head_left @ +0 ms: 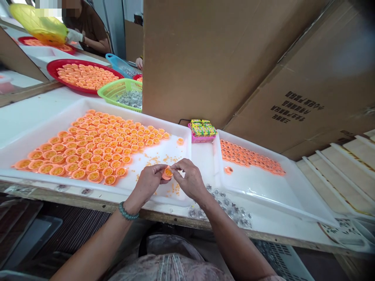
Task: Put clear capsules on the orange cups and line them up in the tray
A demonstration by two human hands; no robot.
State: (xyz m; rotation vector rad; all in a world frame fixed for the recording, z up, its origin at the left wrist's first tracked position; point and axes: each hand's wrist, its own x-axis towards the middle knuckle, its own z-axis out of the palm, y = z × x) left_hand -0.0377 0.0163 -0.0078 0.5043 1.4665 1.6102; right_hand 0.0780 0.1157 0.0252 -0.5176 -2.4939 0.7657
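Note:
Between the fingers of my left hand [149, 180] is a small orange plastic cup [167, 173] with yellow bits inside. My right hand [189, 177] is closed in a pinch at the cup's right rim; whether something small sits between those fingertips I cannot make out. Both hands are over the right part of a white tray [96, 190]. Rows of similar orange cups [96, 152] filled with yellow bits cover its left side. Loose yellow bits [159, 159] lie scattered on the tray floor. Small clear plastic pieces [225, 205] are heaped on the table beside my right wrist.
A second white tray [254, 191] at the right holds orange pieces with dark centres [249, 156]. Between the trays stands a pink basket [203, 138] of yellow-green packets. Tall cardboard [219, 58] walls the back. Further left are a red tray [52, 70], a green basket [108, 93] and a gloved co-worker [93, 33].

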